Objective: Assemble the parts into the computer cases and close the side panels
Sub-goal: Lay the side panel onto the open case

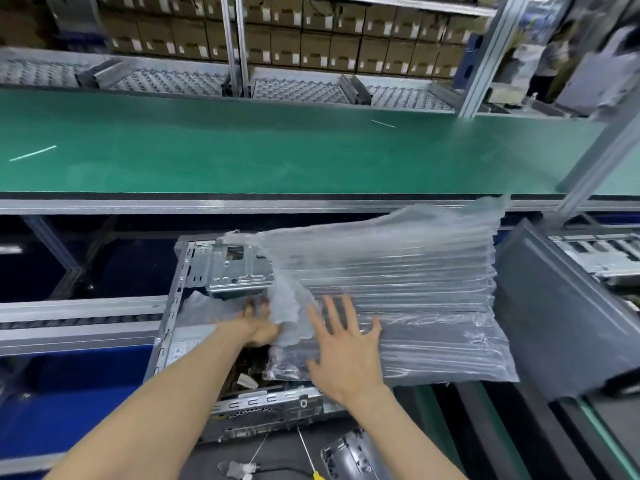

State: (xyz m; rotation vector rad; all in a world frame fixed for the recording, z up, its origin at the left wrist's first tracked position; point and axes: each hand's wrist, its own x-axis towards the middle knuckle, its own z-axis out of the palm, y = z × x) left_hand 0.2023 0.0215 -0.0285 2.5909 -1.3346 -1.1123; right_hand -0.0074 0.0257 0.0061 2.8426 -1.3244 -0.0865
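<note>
While the open computer case (221,341) lies on its side at the near edge of the workstation, the head view shows assembly at an early stage. Its interior faces up, with the metal drive cage (235,268) visible at the far left corner and the perforated rear panel (263,410) toward the viewer.

An air-column packing cushion (398,296) covers most of the case opening and overhangs it to the right. This packing must come off before parts can be fitted.

Left hand (259,323): reaches into the case at the cushion's left edge. The fingers are partly hidden by the plastic film; whether they pinch it cannot be told.

Right hand (346,355): rests flat on top of the cushion, fingers straight and spread apart, gripping nothing.

A dark grey side panel (561,313) leans just right of the cushion, off the case, so closing is not yet done. A second open chassis (602,254) shows at the far right, also uncovered. A screwdriver with a yellow handle (313,460) lies on the mat below the case, untouched. The green conveyor belt (277,150) runs beyond.

Judged status: unpacking in hand; part fitting and panel closure remain for both cases.
</note>
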